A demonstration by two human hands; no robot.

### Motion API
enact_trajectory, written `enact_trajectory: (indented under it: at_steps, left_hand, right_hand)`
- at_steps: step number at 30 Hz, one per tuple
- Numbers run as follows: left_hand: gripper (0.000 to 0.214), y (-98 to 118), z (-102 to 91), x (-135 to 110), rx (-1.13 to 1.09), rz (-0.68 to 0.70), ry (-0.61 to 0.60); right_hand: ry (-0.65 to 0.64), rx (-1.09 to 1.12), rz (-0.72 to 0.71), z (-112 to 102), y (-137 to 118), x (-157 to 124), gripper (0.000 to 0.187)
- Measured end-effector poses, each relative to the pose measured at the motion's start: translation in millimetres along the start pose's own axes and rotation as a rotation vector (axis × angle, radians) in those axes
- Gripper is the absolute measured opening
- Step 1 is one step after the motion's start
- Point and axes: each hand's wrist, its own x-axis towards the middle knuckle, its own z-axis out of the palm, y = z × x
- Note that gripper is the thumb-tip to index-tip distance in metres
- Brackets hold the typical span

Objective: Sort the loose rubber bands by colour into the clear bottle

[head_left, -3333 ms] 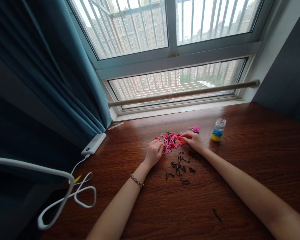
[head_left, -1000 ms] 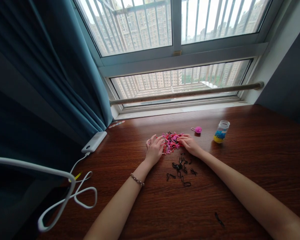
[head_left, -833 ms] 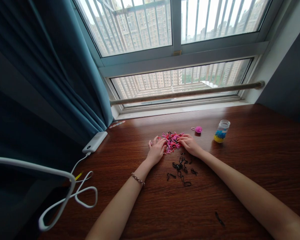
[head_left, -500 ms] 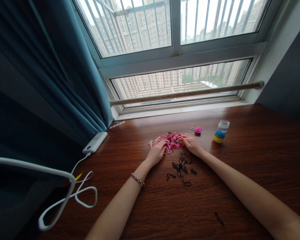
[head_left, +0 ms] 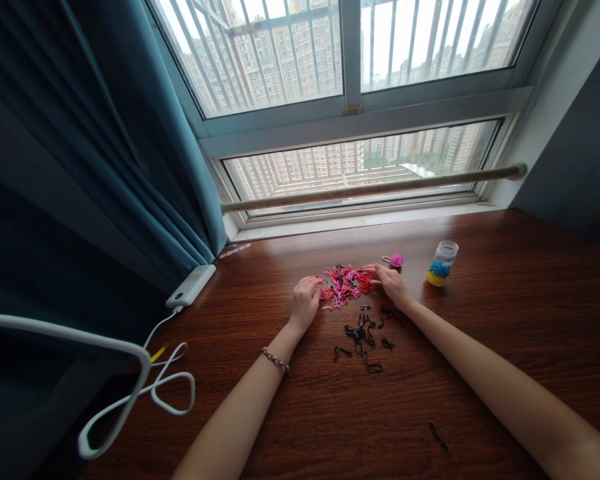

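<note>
A pile of small pink, red and black rubber bands (head_left: 346,285) lies on the brown wooden table (head_left: 300,427). At its left edge rests my left hand (head_left: 306,301), fingers curved along the side of the pile, with nothing visibly gripped. My right hand (head_left: 391,285) is on the opposite side, its fingers stretched out toward the pile's upper right edge. Several black rubber bands (head_left: 363,333) lie loose below the pile, nearer to me. Some more dark bands (head_left: 389,312) sit beneath my right wrist. A single black band (head_left: 439,437) lies by itself at the lower right.
A clear jar (head_left: 441,268) with blue and yellow contents stands to the right. Its pink lid-like piece (head_left: 396,260) with a loop lies just behind my right hand. To the left are a white power bank (head_left: 191,287), a white cable (head_left: 173,395) and a blue curtain (head_left: 180,200).
My left hand has drawn back left off the pile, and my right hand has shifted slightly right. The pile looks more spread out, and dark bands now show near my right wrist.
</note>
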Motion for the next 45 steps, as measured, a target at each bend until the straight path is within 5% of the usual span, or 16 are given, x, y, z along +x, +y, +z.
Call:
enact_trajectory:
  at_steps: [8, 16, 19, 24, 30, 32, 38, 45]
  left_hand:
    - [0.010, 5.9, -4.6, -1.9, -0.071, -0.041, 0.025]
    - [0.007, 65.9, -3.8, -23.2, -0.253, 0.484, -0.335]
    - [0.008, 73.7, -5.4, -24.5, -0.230, 0.568, -0.369]
    - [0.016, 41.4, -8.4, -9.4, -0.047, 0.241, -0.113]
    - [0.030, 4.0, 0.6, -0.8, 0.053, -0.015, -0.187]
    - [0.031, 3.6, 2.5, -1.8, 0.051, -0.042, -0.258]
    - [0.025, 13.7, -1.8, -3.2, 0.082, -0.010, -0.332]
    - [0.022, 11.9, -2.3, -2.2, 0.067, 0.001, -0.318]
  right_hand:
    - [0.102, 0.029, -0.040, -1.3, 0.0, 1.1, 0.046]
    - [0.165, 0.203, 0.027, -1.3, 1.7, 2.1, 0.042]
    - [0.144, 0.266, 0.080, -1.2, 0.4, 1.5, 0.043]
    - [0.036, 0.217, 0.120, -0.2, -13.3, -3.8, 0.047]
    - [-0.529, 0.045, 0.157, 9.8, -40.7, -15.8, 0.060]
    - [-0.493, -0.006, 0.140, 13.8, -41.2, -16.2, 0.060]
    - [-0.049, -0.368, -0.195, 11.6, -19.3, -9.4, 0.043]
    - [-0.202, -0.629, -0.407, 10.6, -5.2, -4.4, 0.036]
